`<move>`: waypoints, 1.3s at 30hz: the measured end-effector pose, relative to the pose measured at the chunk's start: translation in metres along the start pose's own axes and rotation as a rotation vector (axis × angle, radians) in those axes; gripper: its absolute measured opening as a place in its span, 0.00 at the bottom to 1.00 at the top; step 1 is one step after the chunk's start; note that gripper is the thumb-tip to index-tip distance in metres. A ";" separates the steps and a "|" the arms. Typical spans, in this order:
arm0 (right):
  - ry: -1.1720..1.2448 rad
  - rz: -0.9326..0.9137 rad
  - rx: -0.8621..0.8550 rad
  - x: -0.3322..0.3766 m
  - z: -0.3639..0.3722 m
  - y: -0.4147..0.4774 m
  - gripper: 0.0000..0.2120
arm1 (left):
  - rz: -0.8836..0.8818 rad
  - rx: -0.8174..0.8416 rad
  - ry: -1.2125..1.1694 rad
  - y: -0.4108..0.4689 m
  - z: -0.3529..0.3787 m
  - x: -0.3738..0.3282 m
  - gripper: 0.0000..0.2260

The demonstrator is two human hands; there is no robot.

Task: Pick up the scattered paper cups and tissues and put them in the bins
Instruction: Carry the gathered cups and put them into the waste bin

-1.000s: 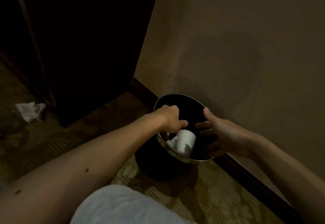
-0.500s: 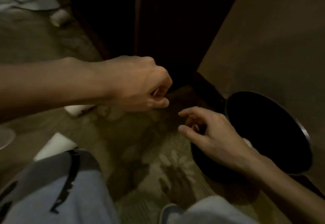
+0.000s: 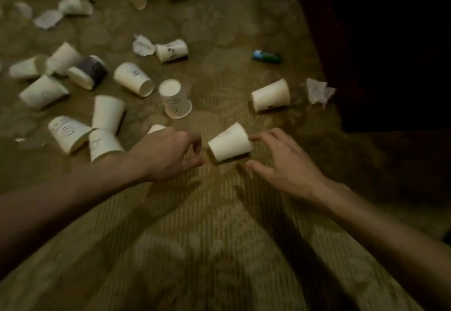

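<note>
Left hand: fingers loosely curled, empty. Paper cup lies tipped on the carpet between both sets of fingers. Right hand: fingers spread wide, empty. Step judged: reaching for pickup; next, close round cup, carry to bin.

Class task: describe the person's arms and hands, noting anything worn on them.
The left forearm and right forearm are bare to the frame's edge: no sleeves, gloves or watch. Neither left hand nor right hand shows rings, though the picture is dim.
</note>
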State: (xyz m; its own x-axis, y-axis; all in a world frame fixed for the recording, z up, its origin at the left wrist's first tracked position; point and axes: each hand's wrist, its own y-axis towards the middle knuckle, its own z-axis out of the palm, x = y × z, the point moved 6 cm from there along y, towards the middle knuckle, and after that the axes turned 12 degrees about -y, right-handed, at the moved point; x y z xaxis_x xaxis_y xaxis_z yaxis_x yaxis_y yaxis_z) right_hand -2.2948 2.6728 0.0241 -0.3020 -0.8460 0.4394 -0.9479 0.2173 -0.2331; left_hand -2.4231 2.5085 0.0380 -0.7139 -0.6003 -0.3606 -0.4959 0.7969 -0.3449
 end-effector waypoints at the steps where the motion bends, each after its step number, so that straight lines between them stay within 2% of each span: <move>1: -0.009 0.005 0.009 0.004 0.008 0.009 0.27 | -0.035 -0.026 -0.011 -0.003 0.007 0.014 0.10; 4: -0.094 0.012 0.010 0.017 0.027 0.030 0.32 | -0.141 -0.121 -0.018 -0.009 0.018 0.049 0.16; 7: -0.297 -0.056 0.011 0.032 0.040 0.050 0.37 | -0.219 -0.211 -0.023 -0.010 0.023 0.074 0.20; 11: -0.379 -0.070 0.126 0.042 0.057 0.079 0.37 | -0.306 -0.296 -0.019 -0.008 0.028 0.101 0.21; 17: -0.569 -0.008 0.251 0.048 0.076 0.095 0.41 | -0.450 -0.410 -0.254 -0.014 0.038 0.134 0.22; 19: -0.603 0.012 0.237 0.046 0.079 0.095 0.41 | -0.464 -0.423 -0.338 -0.016 0.037 0.137 0.26; 22: -0.644 0.027 0.175 0.050 0.078 0.099 0.37 | -0.416 -0.312 -0.412 -0.017 0.044 0.131 0.42; 24: -0.557 0.067 0.183 0.052 0.083 0.102 0.36 | -0.395 -0.207 -0.518 -0.022 0.056 0.126 0.48; 29: -0.247 0.164 0.278 0.056 0.101 0.106 0.36 | -0.433 -0.133 -0.640 -0.057 0.090 0.121 0.41; 32: -0.126 0.256 0.337 0.055 0.100 0.110 0.37 | -0.511 -0.192 -0.903 -0.089 0.109 0.130 0.26; 34: 0.012 0.314 0.407 0.061 0.103 0.112 0.34 | -0.555 -0.256 -1.163 -0.111 0.114 0.141 0.21; 37: 0.449 0.444 0.535 0.095 0.115 0.110 0.31 | -0.592 -0.392 -1.463 -0.137 0.100 0.162 0.23; 39: 0.736 0.442 0.593 0.127 0.125 0.114 0.27 | -0.617 -0.469 -1.590 -0.149 0.088 0.179 0.25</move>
State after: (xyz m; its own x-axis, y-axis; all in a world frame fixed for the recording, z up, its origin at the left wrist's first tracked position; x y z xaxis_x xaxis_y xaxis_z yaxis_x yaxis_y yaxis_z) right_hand -2.4290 2.5292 -0.0547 -0.7859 -0.2002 0.5851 -0.5960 -0.0069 -0.8029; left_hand -2.4339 2.2765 -0.0518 0.5990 -0.0444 -0.7995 -0.7727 0.2299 -0.5917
